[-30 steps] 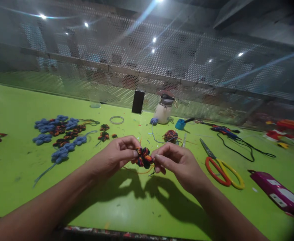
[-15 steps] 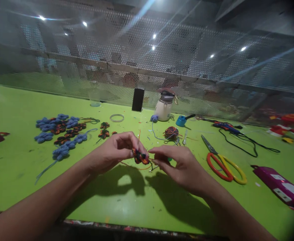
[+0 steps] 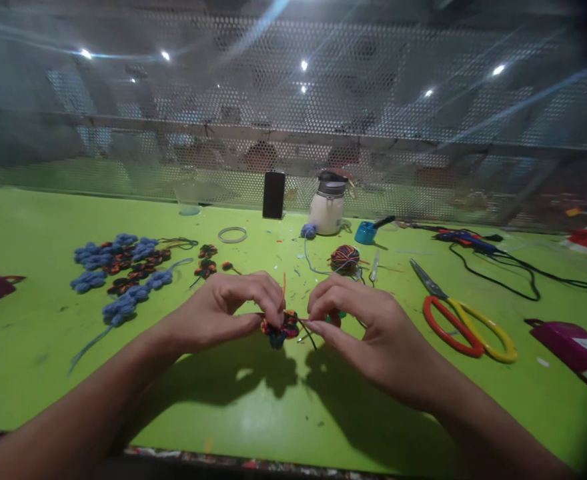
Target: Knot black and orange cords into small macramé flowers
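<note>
Perforated screen (image 3: 253, 87) stands behind a green table (image 3: 243, 427) in the head view. Above the table's near part, the left hand (image 3: 231, 308) pinches a multicoloured yarn flower (image 3: 287, 328); just beside it, the right hand (image 3: 368, 327) grips a thin strand (image 3: 303, 321) at the flower's edge. Beyond lies a yarn ball (image 3: 344, 258), with scissors (image 3: 451, 327) to the right and blue flowers (image 3: 119, 310) leftward.

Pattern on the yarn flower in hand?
Flower: mottled orange, red and dark; shows best in head view.
</note>
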Action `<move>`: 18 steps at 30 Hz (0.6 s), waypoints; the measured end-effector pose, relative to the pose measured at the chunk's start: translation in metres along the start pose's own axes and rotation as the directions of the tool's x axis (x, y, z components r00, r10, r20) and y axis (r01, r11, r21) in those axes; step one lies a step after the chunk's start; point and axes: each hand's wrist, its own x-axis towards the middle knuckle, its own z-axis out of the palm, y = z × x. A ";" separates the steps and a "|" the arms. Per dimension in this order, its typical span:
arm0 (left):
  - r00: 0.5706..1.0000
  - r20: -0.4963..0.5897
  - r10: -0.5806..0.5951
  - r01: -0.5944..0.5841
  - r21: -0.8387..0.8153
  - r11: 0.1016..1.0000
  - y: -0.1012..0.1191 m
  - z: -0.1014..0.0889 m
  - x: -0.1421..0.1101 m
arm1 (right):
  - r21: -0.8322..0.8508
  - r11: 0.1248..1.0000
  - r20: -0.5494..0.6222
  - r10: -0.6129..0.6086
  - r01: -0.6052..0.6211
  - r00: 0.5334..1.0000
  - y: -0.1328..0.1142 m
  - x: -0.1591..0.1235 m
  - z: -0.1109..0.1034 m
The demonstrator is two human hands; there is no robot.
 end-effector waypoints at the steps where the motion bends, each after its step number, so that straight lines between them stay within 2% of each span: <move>1: 1.000 0.006 0.007 -0.007 0.015 1.000 0.000 0.000 0.000 | 0.006 1.000 0.000 0.011 -0.011 1.000 0.001 0.000 0.000; 8: 0.999 0.020 -0.041 0.042 -0.063 0.997 -0.002 -0.001 0.000 | -0.001 0.999 0.035 -0.038 0.038 0.999 0.003 0.002 0.000; 13: 0.980 -0.025 -0.199 0.200 0.054 0.978 -0.009 0.009 0.004 | -0.037 0.995 0.124 -0.083 0.088 0.989 0.008 0.002 0.006; 18: 0.927 -0.044 -0.372 0.374 0.038 0.927 -0.017 0.023 0.006 | -0.217 0.965 0.199 -0.103 0.146 0.975 0.014 0.001 0.017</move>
